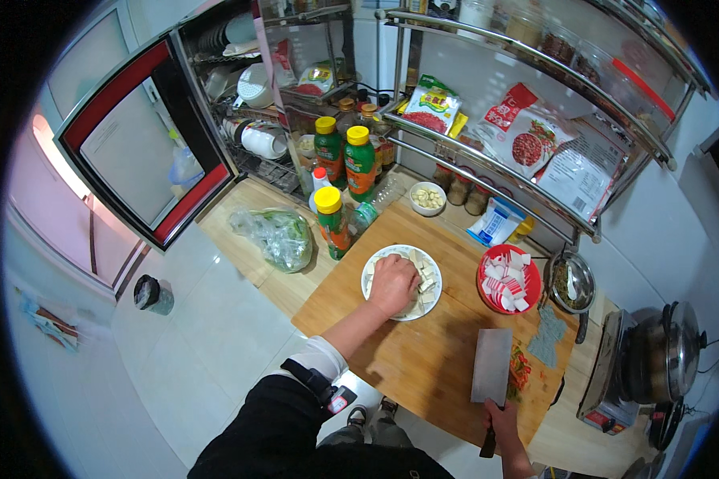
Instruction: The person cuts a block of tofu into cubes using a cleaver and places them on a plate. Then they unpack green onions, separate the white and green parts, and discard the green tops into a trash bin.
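Note:
My left hand [394, 282] is over a white plate [429, 311] of pale cut pieces, with its fingers down among them; whether they grip any piece is hidden. At the board's near edge, my right hand [503, 419] holds a cleaver [492, 365] by its dark handle, the broad blade lying over the wooden cutting board [437, 371]. Chopped red and green peppers [519, 370] lie just right of the blade. Beyond them a red bowl [484, 296] holds white pieces with pink edges. A grey-blue cloth [548, 336] rests at the board's right side.
Several green bottles with yellow caps [334, 224] and a bagged green vegetable [278, 239] stand or lie at the left. Behind the board are a small bowl of peeled garlic [428, 199] and a metal rack [497, 170]. A steel bowl [584, 287] and a pot on a stove [656, 359] are at the right.

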The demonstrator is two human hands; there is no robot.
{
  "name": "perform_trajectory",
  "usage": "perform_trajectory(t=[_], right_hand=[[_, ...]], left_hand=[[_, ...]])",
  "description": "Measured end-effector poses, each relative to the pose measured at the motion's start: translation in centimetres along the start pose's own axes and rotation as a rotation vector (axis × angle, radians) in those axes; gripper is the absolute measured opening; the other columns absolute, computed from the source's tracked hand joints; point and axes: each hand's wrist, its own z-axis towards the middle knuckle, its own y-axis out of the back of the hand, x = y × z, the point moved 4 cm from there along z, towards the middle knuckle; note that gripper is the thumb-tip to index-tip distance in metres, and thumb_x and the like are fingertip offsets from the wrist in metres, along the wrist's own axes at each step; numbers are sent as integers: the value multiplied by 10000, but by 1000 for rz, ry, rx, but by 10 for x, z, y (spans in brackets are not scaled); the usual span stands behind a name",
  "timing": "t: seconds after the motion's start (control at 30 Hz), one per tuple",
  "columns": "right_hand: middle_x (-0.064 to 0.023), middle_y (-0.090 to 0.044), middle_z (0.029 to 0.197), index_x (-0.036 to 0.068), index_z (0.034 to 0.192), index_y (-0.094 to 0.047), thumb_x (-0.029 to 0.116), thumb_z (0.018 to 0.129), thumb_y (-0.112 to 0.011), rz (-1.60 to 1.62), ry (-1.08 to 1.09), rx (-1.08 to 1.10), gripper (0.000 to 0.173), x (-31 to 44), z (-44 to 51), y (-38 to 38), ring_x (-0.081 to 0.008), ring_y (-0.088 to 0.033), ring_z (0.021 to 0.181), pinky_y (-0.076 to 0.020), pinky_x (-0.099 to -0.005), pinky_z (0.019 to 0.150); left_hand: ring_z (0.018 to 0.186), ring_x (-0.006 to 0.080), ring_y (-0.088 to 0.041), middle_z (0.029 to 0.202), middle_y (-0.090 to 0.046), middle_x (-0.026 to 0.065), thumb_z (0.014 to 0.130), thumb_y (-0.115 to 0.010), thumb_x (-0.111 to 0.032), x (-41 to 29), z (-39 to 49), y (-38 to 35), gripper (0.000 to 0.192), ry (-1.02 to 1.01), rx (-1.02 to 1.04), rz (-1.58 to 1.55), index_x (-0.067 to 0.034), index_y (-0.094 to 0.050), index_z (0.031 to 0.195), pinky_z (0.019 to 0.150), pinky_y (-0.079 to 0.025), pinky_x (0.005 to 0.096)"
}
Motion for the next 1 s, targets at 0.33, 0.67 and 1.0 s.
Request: perform_trajectory(t=[0.33, 0.67, 1.0], right_hand=[[-12, -453, 525, 79, 682, -478, 190, 804, -587, -100, -132, 95, 198, -16, 12, 31, -125, -437, 406, -377, -279, 377], [-198, -567, 846, -50, 868, -547, 339, 724, -642, -768, 137, -91, 426, -6, 20, 27, -325, -563, 823, -436, -423, 693], [-108, -636, 737, 69, 773, -634, 330, 814, -507, -1687, 36, -131, 293, 31, 13, 0, -265, -625, 745, -488, -390, 637]], left_hand=[[966, 224, -475, 921, -593, -7, 657, -615, -125, 24, -2, -11, 89, 128, 187, 147, -122, -652, 737, 797, -354, 372], [977, 266, -475, 1058, -546, 67, 676, -634, -178, 44, -29, 22, 121, 154, 57, 93, -95, -600, 757, 834, -344, 401], [971, 249, -490, 1011, -571, 52, 715, -606, -188, 112, -100, 103, 117, 372, 9, 177, -114, -635, 801, 842, -354, 402]])
